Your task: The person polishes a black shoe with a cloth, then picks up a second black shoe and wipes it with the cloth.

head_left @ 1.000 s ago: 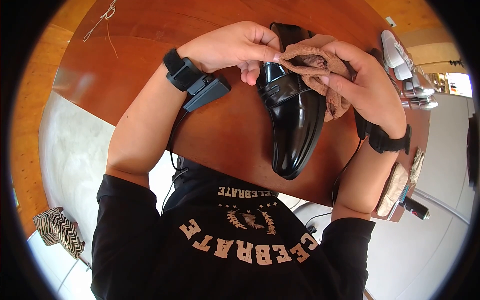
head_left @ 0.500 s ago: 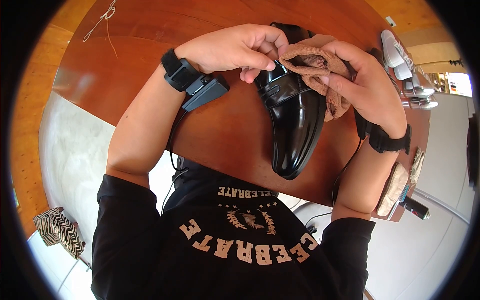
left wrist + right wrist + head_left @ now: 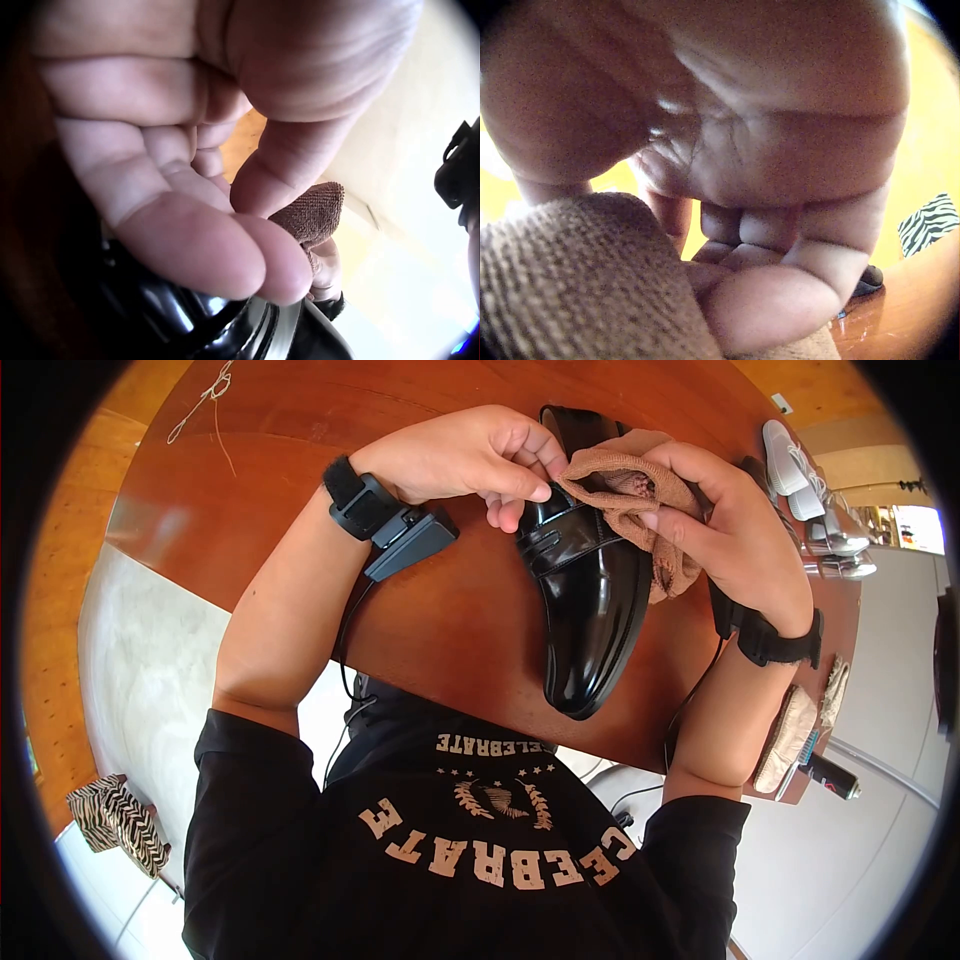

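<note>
A glossy black leather shoe (image 3: 590, 630) lies on the table, toe pointing toward the person. Bunched over its far right side is a brown knitted cloth (image 3: 612, 465), its folded edge forming a loop-like opening. My right hand (image 3: 745, 535) grips this cloth, thumb on the near fold and fingers over the far one. At the cloth's left corner my left hand (image 3: 470, 460) pinches the edge between thumb and fingers. In the left wrist view, curled fingertips (image 3: 202, 251) hide part of the thumb, with the cloth (image 3: 315, 214) just behind and the shoe (image 3: 165, 307) underneath.
White sneakers (image 3: 788, 460) and other shoes line the table's right edge. A beige pad (image 3: 785, 740), a blue-bristled brush (image 3: 808, 747) and a black can (image 3: 832, 775) are at the near right. Thin string (image 3: 212, 398) lies far left; zebra-striped fabric (image 3: 118, 822) is lower left.
The left thumb has shifted slightly left and down from the cloth's edge while the left fingers moved in toward its corner. The right hand, cloth and shoe stay nearly in place.
</note>
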The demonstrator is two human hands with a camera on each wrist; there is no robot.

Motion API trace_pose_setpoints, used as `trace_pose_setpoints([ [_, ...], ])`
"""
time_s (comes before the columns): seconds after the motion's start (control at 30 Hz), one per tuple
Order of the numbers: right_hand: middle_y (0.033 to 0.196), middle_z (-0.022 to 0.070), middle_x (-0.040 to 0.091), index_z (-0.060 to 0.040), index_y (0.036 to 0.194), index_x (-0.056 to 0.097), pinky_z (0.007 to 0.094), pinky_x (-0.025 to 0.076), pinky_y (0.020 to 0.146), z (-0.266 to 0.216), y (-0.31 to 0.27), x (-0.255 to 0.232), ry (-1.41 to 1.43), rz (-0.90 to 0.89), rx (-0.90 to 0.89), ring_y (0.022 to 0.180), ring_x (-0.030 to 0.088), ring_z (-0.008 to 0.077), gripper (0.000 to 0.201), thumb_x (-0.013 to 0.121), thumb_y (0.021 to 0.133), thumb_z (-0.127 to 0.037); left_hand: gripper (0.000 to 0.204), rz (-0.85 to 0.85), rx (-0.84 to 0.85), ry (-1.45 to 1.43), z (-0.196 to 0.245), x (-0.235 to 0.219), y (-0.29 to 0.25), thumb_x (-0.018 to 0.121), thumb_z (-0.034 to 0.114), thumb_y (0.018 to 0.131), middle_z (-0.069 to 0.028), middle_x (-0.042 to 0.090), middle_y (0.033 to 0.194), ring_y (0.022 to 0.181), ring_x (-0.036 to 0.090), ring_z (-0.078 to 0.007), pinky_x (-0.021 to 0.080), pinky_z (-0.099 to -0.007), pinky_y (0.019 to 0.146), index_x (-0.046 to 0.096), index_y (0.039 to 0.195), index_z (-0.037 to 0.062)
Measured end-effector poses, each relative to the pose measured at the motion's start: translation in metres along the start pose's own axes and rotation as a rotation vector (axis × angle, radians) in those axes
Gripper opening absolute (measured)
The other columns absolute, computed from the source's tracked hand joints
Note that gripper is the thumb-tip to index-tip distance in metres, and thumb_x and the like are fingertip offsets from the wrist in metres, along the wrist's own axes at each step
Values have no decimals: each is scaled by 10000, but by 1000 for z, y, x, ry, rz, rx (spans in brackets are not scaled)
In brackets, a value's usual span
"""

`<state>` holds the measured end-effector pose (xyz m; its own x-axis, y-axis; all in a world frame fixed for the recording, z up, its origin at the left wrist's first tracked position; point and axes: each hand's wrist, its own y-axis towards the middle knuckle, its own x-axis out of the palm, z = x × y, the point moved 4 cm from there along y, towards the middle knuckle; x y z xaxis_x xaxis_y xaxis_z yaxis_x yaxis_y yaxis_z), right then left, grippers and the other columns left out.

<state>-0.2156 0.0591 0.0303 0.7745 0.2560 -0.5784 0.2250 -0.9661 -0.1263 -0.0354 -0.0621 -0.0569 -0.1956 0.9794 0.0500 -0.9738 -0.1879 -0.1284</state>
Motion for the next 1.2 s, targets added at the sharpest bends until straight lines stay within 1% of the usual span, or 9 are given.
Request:
trace_pose_setpoints([
  [0.17, 1101, 39, 656, 23, 1219, 600, 274, 482, 939, -1, -1, 0, 34, 4, 32, 1022, 585, 103, 313, 656, 910, 24, 203, 27, 1, 31, -2, -1, 0, 637, 135, 967, -15, 658, 934, 621, 599, -59, 489, -217, 594, 612, 1111, -5],
  [0.27, 1100, 38, 656, 22, 1222, 602, 274, 481, 941, 1, -1, 0, 47, 5, 44, 1022, 585, 103, 319, 658, 908, 27, 209, 55, -4, 50, 1, 0, 1, 601, 169, 995, -2, 651, 905, 608, 603, -60, 478, -209, 584, 610, 1118, 0],
  [0.33, 1095, 39, 656, 21, 1224, 604, 273, 482, 940, 1, 0, 1, 59, 10, 13, 1019, 586, 103, 322, 661, 907, 27, 223, 76, -4, 19, 4, 2, -1, 578, 194, 1016, 3, 648, 892, 590, 604, -63, 476, -202, 572, 609, 1126, 3],
  [0.47, 1082, 40, 658, 21, 1224, 606, 274, 484, 932, -2, 0, 1, 25, 13, 52, 1008, 588, 105, 322, 664, 907, 27, 251, 80, -4, -53, 0, 0, 0, 559, 231, 1040, 7, 646, 877, 565, 613, -70, 478, -192, 545, 605, 1140, 5],
  [0.57, 1077, 41, 658, 22, 1222, 605, 276, 485, 929, -3, -1, 1, 11, 13, 36, 1002, 589, 107, 319, 662, 908, 27, 248, 78, 1, -105, -4, -1, 2, 560, 233, 1043, 10, 643, 852, 557, 616, -72, 485, -193, 530, 607, 1133, 6],
  [0.77, 1076, 41, 659, 25, 1223, 603, 277, 485, 928, -2, 0, 1, 9, 20, -35, 1002, 589, 107, 323, 663, 906, 28, 219, 118, -26, 10, -1, -1, 1, 601, 220, 1025, 17, 641, 807, 558, 624, -65, 495, -192, 531, 625, 1059, 6],
  [0.83, 1079, 42, 660, 25, 1225, 602, 278, 485, 930, 0, 0, 1, 22, 13, -41, 1005, 591, 108, 325, 663, 906, 27, 214, 108, -24, -14, 2, 0, 0, 619, 217, 1017, 13, 645, 806, 562, 630, -63, 500, -189, 533, 628, 1041, 4],
  [1.03, 1085, 46, 663, 25, 1229, 602, 278, 487, 931, -3, 0, 0, 17, -2, 79, 1007, 595, 108, 327, 662, 907, 29, 200, 99, -38, -18, 8, 3, -2, 652, 201, 1000, 7, 649, 791, 570, 639, -64, 510, -194, 537, 631, 1027, 4],
  [1.2, 1064, 42, 658, 23, 1220, 603, 275, 489, 915, -4, -1, 2, 14, 16, 42, 989, 592, 106, 319, 661, 907, 29, 238, 91, 4, 24, 5, 3, -1, 657, 239, 1003, 17, 629, 770, 557, 587, -63, 477, -200, 552, 629, 1042, 6],
])
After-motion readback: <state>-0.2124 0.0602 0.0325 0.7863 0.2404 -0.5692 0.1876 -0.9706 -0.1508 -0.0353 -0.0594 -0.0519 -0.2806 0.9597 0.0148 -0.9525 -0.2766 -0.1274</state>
